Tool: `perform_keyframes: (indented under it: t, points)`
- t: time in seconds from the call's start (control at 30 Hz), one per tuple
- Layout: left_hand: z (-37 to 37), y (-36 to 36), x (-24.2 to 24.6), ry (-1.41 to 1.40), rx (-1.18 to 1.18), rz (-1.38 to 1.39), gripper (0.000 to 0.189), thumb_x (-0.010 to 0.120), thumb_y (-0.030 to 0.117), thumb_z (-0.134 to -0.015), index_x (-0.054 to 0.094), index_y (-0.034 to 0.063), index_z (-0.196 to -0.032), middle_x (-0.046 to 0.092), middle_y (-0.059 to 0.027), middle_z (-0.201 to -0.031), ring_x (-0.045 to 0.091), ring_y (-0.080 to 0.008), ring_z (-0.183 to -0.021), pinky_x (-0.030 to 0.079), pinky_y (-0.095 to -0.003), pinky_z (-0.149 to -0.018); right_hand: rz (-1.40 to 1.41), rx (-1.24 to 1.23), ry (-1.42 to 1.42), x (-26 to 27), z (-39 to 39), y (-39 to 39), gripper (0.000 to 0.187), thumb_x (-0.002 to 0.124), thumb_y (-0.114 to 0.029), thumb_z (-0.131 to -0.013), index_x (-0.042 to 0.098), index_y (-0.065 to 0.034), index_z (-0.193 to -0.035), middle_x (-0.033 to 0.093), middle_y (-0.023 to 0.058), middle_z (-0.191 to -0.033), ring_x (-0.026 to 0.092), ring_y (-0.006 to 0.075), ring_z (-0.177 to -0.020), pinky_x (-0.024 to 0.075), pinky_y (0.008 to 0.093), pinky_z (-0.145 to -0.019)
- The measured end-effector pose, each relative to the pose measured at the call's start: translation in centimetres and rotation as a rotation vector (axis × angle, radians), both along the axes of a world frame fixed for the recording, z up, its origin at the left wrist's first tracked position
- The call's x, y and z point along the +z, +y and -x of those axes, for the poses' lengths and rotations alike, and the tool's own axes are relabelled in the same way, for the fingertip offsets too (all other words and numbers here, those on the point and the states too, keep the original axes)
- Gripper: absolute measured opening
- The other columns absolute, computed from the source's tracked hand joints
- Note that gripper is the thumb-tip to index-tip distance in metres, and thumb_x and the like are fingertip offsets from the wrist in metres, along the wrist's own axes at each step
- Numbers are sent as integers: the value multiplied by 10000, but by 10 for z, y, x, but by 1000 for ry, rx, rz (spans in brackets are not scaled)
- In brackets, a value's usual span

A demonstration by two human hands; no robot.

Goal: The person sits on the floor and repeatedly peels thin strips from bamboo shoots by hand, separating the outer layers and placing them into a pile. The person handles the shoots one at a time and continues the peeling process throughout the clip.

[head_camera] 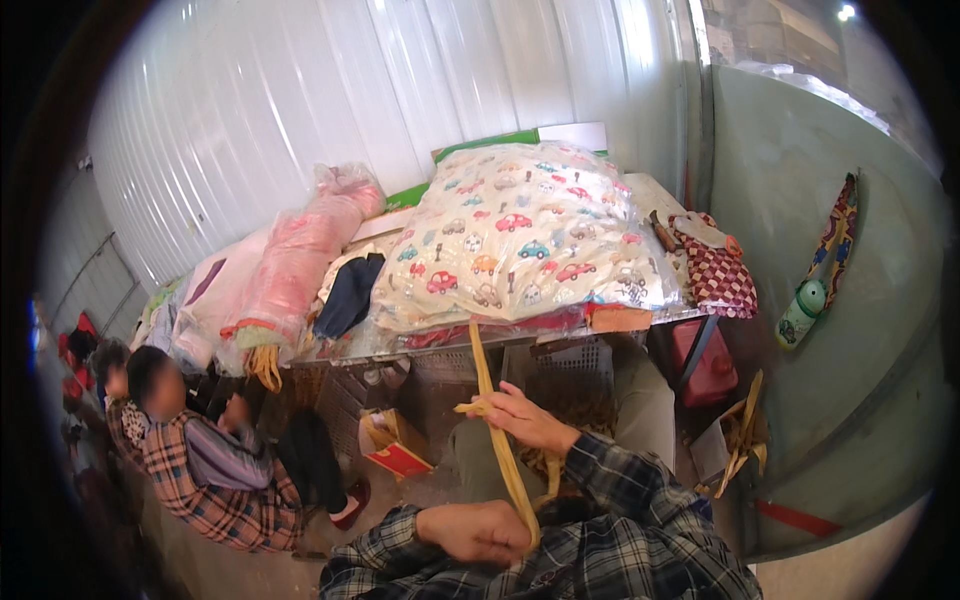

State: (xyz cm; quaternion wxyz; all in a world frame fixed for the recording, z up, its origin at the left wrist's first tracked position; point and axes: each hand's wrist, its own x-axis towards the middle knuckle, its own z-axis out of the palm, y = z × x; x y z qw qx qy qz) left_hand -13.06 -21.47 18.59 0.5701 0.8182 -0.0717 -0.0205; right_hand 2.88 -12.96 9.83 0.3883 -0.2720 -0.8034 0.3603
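A long yellowish strip (484, 360), its material unclear, runs from the table edge down towards my lap. My left hand (480, 529) is closed around its lower end, close to my checked shirt. Higher up, my right hand (525, 420) grips the strip between thumb and fingers, where a short yellowish end (466, 409) sticks out to the left. The strip's top end meets the edge beneath a plastic-covered cushion (517, 225) printed with cars; how it is fixed there is hidden. Another piece of yellowish strip (553, 476) hangs below my right hand.
Pink plastic-wrapped fabric (300, 255) and a dark cloth (349, 296) lie left on the table. Below stand an open carton (394, 442), a red container (705, 364) and a box (712, 454) with strips. A co-worker (217, 465) sits at left. A bottle (802, 311) hangs at right.
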Motion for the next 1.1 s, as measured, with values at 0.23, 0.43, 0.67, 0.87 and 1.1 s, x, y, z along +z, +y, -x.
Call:
perform_keyframes:
  t: [0.23,0.43,0.67,0.87,1.1]
  points:
    - [-26,17,68,-737,-399,25,181,521,153,-812,522,3,-711,488,-76,-613,484,-233,-551,371,-339,-500,383,-216,-516,-141,-50,-37,320,377,-318,-906,557,-53,-916,581,141,-803,526,313,-709,442,335,-710]
    - [-78,89,-67,-11,951,481,269,542,277,-829,603,16,-852,546,-71,-650,511,-178,-555,409,-292,-534,322,-1076,643,-126,-137,-80,205,471,-186,-896,568,-6,-905,611,50,-866,530,89,-802,409,242,-723]
    - [-122,100,-220,366,839,762,495,336,445,-909,536,5,-1016,599,-86,-842,573,-221,-794,456,-336,-735,80,-640,527,-44,-95,-78,211,492,-145,-875,584,-5,-1004,583,51,-930,521,161,-876,404,272,-792]
    - [-135,121,-182,71,940,1478,307,396,307,-905,514,34,-827,417,-27,-588,414,-138,-567,376,-262,-548,840,-474,1171,-110,-87,-86,167,431,-169,-912,501,-20,-939,557,66,-749,526,137,-659,441,247,-662]
    - [-128,103,-134,540,619,644,141,487,124,-845,542,30,-755,445,47,-603,398,-55,-550,324,-187,-506,399,-713,546,-121,-99,-51,179,420,-135,-881,531,6,-887,515,79,-756,493,174,-684,403,284,-634]
